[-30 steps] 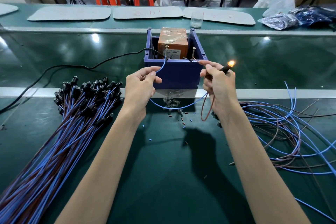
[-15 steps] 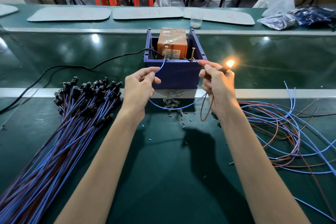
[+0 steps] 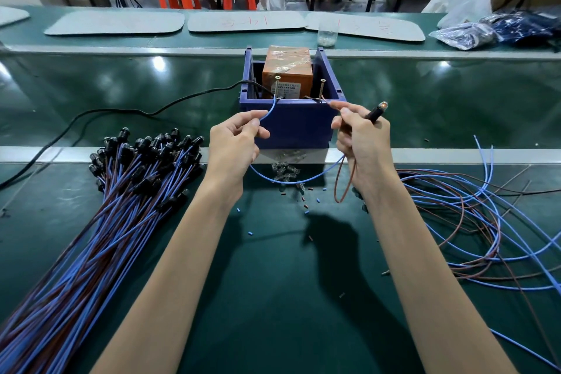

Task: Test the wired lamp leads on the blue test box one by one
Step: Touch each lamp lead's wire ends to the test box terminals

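Observation:
The blue test box (image 3: 296, 127) stands at the middle of the bench, with an orange block (image 3: 287, 70) inside and two brass screws (image 3: 277, 85) rising from its front rim. My left hand (image 3: 233, 143) pinches the blue wire (image 3: 268, 111), whose tip reaches the left screw. My right hand (image 3: 361, 140) pinches the brown wire (image 3: 343, 179) near the right screw and holds the black lamp holder (image 3: 375, 114). Its small bulb (image 3: 383, 105) shows only a faint glow.
A big bundle of wired lamp leads (image 3: 121, 191) lies at the left. Loose blue and brown wires (image 3: 473, 222) spread at the right. Small glass bulbs (image 3: 287, 167) and wire scraps lie before the box. A black cable (image 3: 121, 112) runs left from the box.
The bulb glowed brightly in the earlier frames and is now nearly dark. Both hands stay almost where they were at the box rim.

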